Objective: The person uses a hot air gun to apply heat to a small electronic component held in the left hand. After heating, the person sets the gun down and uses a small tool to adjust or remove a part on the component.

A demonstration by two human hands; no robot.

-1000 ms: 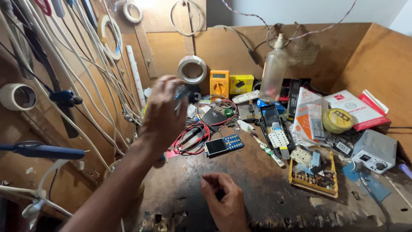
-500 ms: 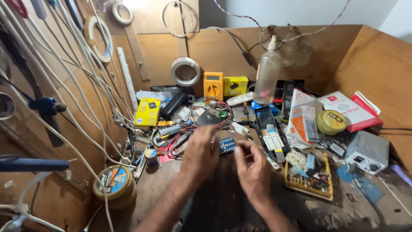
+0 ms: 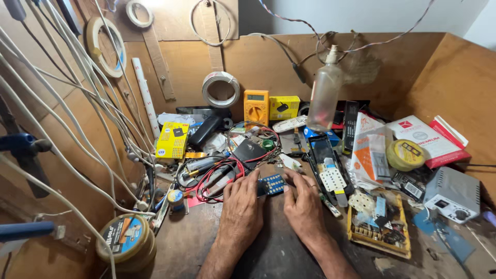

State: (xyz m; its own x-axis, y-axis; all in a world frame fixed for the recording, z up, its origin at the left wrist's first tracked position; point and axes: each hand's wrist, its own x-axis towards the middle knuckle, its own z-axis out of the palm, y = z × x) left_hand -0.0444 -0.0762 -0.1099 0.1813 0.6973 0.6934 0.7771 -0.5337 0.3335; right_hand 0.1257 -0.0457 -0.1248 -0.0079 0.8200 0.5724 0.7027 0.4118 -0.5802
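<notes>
Hands rest flat on the table; left hand (image 3: 241,205) and right hand (image 3: 304,201) flank a small blue keypad board (image 3: 270,184), fingers loosely spread, touching its edges, gripping nothing; board lies unopened between fingertips.

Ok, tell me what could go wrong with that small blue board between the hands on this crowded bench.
The small blue board lies between the left hand and right hand, close to the red and black leads; a sweep could snag them. The plastic bottle stands upright behind and might tip if bumped. Loose parts in the yellow tray could scatter.
</notes>
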